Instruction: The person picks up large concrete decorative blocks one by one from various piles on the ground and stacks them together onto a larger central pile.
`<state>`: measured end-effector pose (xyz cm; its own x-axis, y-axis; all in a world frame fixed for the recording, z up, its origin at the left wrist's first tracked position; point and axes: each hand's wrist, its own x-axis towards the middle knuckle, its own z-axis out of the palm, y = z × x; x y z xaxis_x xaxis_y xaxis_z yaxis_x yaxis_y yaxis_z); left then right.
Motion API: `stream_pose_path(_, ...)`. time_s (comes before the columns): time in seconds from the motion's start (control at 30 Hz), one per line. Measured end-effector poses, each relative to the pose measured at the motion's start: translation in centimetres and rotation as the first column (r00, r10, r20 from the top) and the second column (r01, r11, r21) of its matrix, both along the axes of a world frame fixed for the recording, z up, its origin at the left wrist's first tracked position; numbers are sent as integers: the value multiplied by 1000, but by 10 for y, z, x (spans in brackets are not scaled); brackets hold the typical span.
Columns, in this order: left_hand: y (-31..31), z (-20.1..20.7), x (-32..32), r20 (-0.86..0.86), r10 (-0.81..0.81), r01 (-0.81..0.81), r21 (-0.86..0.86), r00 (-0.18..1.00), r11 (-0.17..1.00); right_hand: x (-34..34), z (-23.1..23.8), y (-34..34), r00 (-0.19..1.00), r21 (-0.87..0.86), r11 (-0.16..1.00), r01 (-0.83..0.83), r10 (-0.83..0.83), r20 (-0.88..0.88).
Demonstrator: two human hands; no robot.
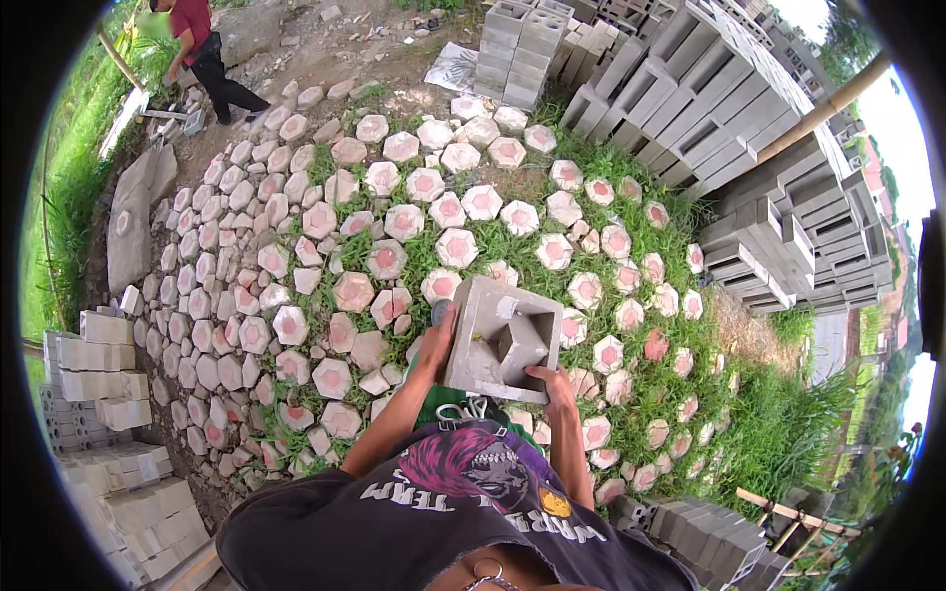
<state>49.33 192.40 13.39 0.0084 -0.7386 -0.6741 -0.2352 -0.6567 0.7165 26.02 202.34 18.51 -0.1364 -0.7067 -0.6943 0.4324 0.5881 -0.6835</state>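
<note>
In front of my waist, a grey hollow concrete block (527, 340) is held up between both hands, its open cavities facing me. My left hand (435, 345) is closed on the block's left side, with its fingers partly hidden; a small dark grey patch shows at its fingertips. At the lower right corner, my right hand (554, 386) grips the wall with the thumb over the rim. Beneath the block lie hexagonal paving stones (456, 248) with reddish centres, set among grass.
Tall stacks of hollow blocks (724, 113) line the right, crossed by a bamboo pole (828, 110). Smaller block stacks (103, 369) stand at left, and more blocks (705, 537) lie lower right. Another person (205, 59) walks at the far left. Stones and grass make uneven ground.
</note>
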Motion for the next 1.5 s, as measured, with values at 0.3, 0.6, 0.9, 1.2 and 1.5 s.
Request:
stream_pose_path(0.3, -208, 41, -15, -33, -76, 76, -17, 997, 997, -12, 16, -198, 988, 85, 986, 145, -139, -66)
stream_pose_path(0.6, -366, 10, -46, -98, 62, -55, 73, 993, 996, -55, -1, -383, 999, 171, 984, 46, -43, -23)
stream_pose_path(0.9, -576, -7, -106, -161, 203, -204, 13, 966, 979, -126, -38, -630, 981, 126, 982, -142, 157, -118)
stream_pose_path(1.2, -722, 13, -171, -189, 330, -329, 41, 925, 944, -190, -2, -797, 987, 87, 983, -160, 158, 29)
stream_pose_path(1.5, -849, -3, -157, -349, 304, -281, 116, 886, 953, -176, -7, -903, 994, 179, 978, -110, 110, 12)
